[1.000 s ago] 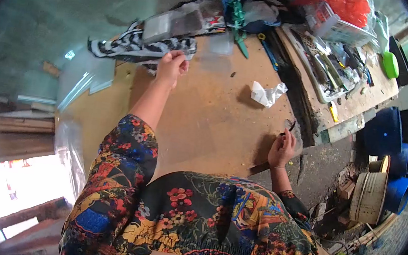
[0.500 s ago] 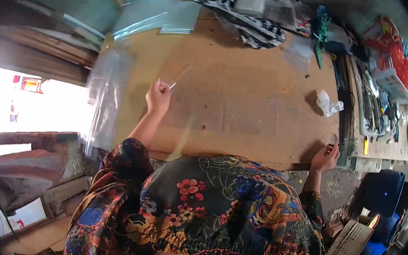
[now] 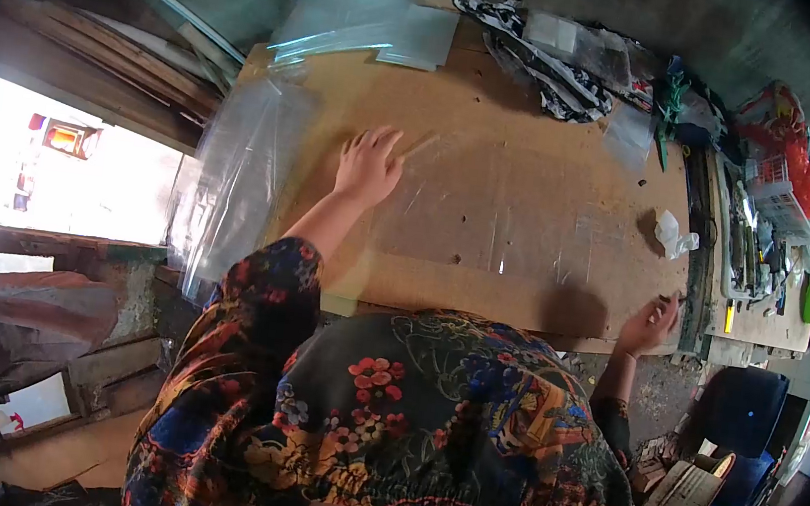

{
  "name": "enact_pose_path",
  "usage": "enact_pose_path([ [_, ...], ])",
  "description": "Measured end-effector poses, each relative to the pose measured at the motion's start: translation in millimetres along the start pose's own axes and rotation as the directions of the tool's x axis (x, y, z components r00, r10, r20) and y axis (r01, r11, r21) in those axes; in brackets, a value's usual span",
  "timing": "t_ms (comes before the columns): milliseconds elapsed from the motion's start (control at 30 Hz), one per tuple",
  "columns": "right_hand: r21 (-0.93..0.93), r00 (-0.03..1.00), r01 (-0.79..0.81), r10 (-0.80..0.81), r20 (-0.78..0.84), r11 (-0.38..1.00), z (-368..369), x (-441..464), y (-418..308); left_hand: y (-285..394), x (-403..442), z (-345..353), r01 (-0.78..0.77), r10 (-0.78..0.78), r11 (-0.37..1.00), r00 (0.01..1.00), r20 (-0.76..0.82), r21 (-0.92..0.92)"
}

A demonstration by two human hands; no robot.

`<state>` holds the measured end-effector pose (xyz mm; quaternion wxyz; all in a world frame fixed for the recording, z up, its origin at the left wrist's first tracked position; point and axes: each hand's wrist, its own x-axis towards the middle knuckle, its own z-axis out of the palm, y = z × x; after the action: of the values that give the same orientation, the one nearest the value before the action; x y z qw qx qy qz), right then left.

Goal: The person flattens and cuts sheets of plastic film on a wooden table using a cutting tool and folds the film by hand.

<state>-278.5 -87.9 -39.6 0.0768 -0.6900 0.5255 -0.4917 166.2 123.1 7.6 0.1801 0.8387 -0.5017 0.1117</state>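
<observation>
My left hand reaches over the left part of the brown board, fingers apart and nothing visible in it. Beside its fingertips lies the left end of a clear plastic sheet, spread flat on the board. At the board's right front edge is my right hand, its fingers curled; what they hold, if anything, is too small to make out. A crumpled white piece rests on the board above my right hand.
More clear plastic lies along the left edge, with clear sheets at the back. Striped cloth and green scissors are at the back right. A tool tray and a blue chair stand right.
The view has shifted left along the board. My left hand has moved from the striped cloth to the left part of the board, and its fingers have opened from a pinch.
</observation>
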Motion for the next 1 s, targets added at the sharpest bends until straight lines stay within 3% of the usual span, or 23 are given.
enact_pose_path([
  [67, 0.19, 0.995, 0.048, -0.064, 0.078, 0.981, 21.4, -10.9, -38.0, 2.9, 20.1, 15.7, 0.177, -0.156, 0.983, 0.95, 0.27, -0.055],
  [100, 0.289, 0.99, 0.073, -0.104, 0.095, 0.955, 35.5, -19.2, -59.5, 8.5, 26.4, 14.2, 0.17, -0.148, 0.984, 0.952, 0.27, -0.061],
  [167, 0.162, 0.846, 0.47, -0.495, 0.198, 0.868, 47.0, -22.6, -110.6, 22.1, 41.7, 4.8, 0.142, -0.136, 0.99, 0.857, 0.497, 0.025],
  [233, 0.302, 0.853, 0.228, -0.339, 0.396, 0.926, 73.8, -46.7, -135.4, 18.9, 45.6, 21.9, 0.164, -0.103, 0.984, 0.855, 0.508, -0.076],
  [333, 0.364, 0.835, 0.209, -0.359, 0.416, 0.908, 96.2, -62.7, -159.6, 15.0, 53.1, 29.0, 0.208, -0.05, 0.953, 0.826, 0.562, -0.22],
  [400, 0.374, 0.763, 0.117, -0.325, 0.559, 0.92, 101.2, -67.9, -162.4, 6.6, 57.4, 35.9, 0.229, -0.024, 0.936, 0.797, 0.603, -0.266],
  [467, 0.385, 0.78, 0.133, -0.336, 0.528, 0.913, 104.4, -68.9, -157.6, -10.7, 58.1, 53.0, 0.204, 0.098, 0.869, 0.822, 0.561, -0.45],
  [500, 0.395, 0.795, 0.155, -0.352, 0.494, 0.906, 104.9, -68.2, -157.5, -11.9, 60.4, 48.3, 0.21, 0.094, 0.869, 0.819, 0.565, -0.449],
  [567, 0.399, 0.79, 0.124, -0.334, 0.514, 0.908, 102.2, -66.7, -160.0, -15.5, 66.8, 38.3, 0.391, 0.036, 0.77, 0.762, 0.647, -0.503],
  [633, 0.405, 0.781, 0.091, -0.317, 0.537, 0.91, 101.6, -66.3, -161.3, -20.3, 71.7, 20.9, 0.41, 0.001, 0.774, 0.761, 0.649, -0.482],
  [700, 0.386, 0.775, 0.171, -0.365, 0.515, 0.907, 103.3, -66.2, -158.8, -33.8, 71.3, 16.7, 0.431, -0.038, 0.778, 0.759, 0.65, -0.458],
  [767, 0.394, 0.774, 0.159, -0.362, 0.52, 0.905, 103.0, -65.7, -159.5, -48.4, 69.3, 21.3, 0.257, -0.088, 0.862, 0.925, 0.37, -0.437],
  [800, 0.397, 0.777, 0.15, -0.357, 0.518, 0.905, 103.0, -64.7, -159.5, -49.0, 67.2, 18.0, 0.263, -0.095, 0.861, 0.924, 0.37, -0.436],
  [867, 0.399, 0.771, 0.155, -0.363, 0.523, 0.904, 103.7, -65.5, -156.8, -42.5, 58.3, -0.1, 0.069, -0.072, 0.99, 0.997, -0.022, -0.127],
  [900, 0.397, 0.769, 0.156, -0.363, 0.526, 0.905, 104.4, -65.8, -156.0, -36.7, 51.6, -12.6, 0.074, -0.077, 0.989, 0.997, -0.022, -0.126],
  [967, 0.395, 0.773, 0.153, -0.359, 0.523, 0.906, 104.3, -65.6, -156.5, -23.4, 28.8, -35.7, -0.031, 0.17, 0.93, 0.919, 0.356, -0.365],
  [1000, 0.393, 0.78, 0.15, -0.353, 0.516, 0.907, 103.8, -65.4, -157.4, -21.9, 11.7, -36.0, -0.253, 0.355, 0.914, 0.878, 0.322, -0.318],
])
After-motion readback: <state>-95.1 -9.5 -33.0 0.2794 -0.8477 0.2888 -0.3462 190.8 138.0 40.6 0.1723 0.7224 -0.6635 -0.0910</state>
